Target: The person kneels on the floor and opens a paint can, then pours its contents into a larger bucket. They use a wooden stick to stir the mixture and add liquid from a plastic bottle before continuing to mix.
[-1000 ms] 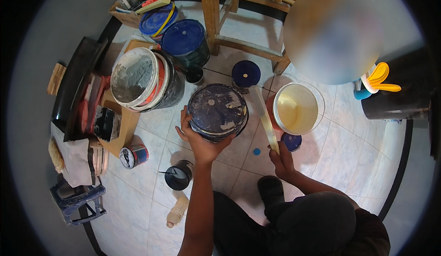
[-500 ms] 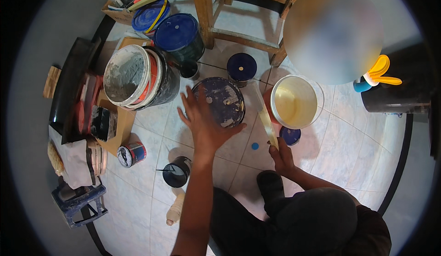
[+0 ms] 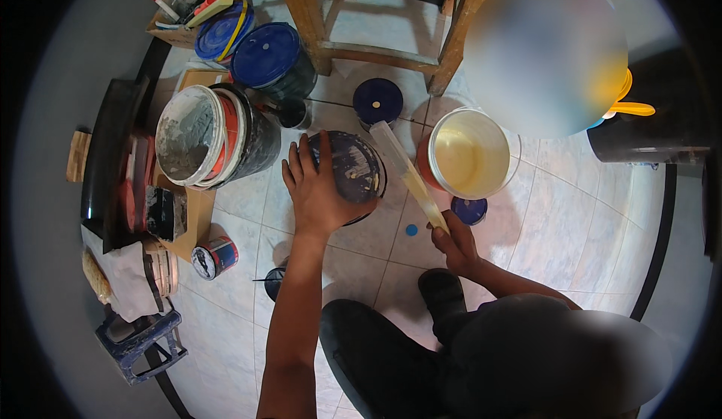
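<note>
My left hand [image 3: 320, 197] is spread over the left and near part of a dark, paint-spotted lid [image 3: 357, 167] on a round bucket. Its fingers are apart, and the thumb reaches along the lid's near rim. Whether the palm presses on the lid is hidden. In my right hand [image 3: 460, 246] is a long flat pale stick [image 3: 415, 182], gripped by its near end. The stick slants up to the left, its whitish far end beside a small pot with a dark blue lid [image 3: 377, 102]. To the right stands an open bucket [image 3: 470, 156] with a yellowish inside.
Nested, plaster-smeared buckets [image 3: 192, 137] stand at the left, with a blue-lidded bucket [image 3: 265, 54] behind. A wooden stand [image 3: 383, 54] rises at the back. A small tin [image 3: 214, 257], a blue step stool [image 3: 139, 344] and a blue cap [image 3: 411, 229] are on the tiled floor.
My left hand has come down toward the dark lid, its fingers less widely spread. The stick has tilted further left in my right hand. The whole view has shifted slightly.
</note>
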{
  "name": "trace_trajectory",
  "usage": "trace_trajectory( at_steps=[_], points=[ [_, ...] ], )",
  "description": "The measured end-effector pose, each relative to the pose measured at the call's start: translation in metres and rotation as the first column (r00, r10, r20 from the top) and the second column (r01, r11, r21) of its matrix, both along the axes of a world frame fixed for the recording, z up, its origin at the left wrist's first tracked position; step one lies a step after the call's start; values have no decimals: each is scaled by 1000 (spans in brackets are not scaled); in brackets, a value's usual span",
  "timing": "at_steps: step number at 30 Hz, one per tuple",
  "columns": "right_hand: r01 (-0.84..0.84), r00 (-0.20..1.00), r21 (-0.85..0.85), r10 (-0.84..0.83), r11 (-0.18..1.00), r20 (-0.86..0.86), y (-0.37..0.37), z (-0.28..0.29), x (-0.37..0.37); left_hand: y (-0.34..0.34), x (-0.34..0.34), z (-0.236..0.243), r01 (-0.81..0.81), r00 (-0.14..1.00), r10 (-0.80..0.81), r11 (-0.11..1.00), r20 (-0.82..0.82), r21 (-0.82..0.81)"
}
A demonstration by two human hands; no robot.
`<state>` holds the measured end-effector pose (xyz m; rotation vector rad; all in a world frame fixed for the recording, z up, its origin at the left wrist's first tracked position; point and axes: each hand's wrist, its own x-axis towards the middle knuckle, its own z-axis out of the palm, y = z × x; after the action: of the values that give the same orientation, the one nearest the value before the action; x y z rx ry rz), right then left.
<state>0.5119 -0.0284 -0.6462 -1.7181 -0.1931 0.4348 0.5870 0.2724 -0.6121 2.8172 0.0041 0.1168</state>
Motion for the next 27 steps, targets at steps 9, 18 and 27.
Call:
trace_trajectory(
  at_steps=[9, 18, 27],
  points=[
    [-8, 1000, 16, 8, 1000, 22, 8, 3, 11, -2, -6, -15, -34, 998, 33, 999, 53, 12],
    [110, 990, 69, -103, 992, -92, -27, -5, 4, 1, 0, -18, -100, 993, 108, 986, -52, 132],
    [294, 952, -501, -200, 814, 233, -134, 60, -3, -7, -2, -28, -118, 993, 121, 984, -16, 132]
  ],
)
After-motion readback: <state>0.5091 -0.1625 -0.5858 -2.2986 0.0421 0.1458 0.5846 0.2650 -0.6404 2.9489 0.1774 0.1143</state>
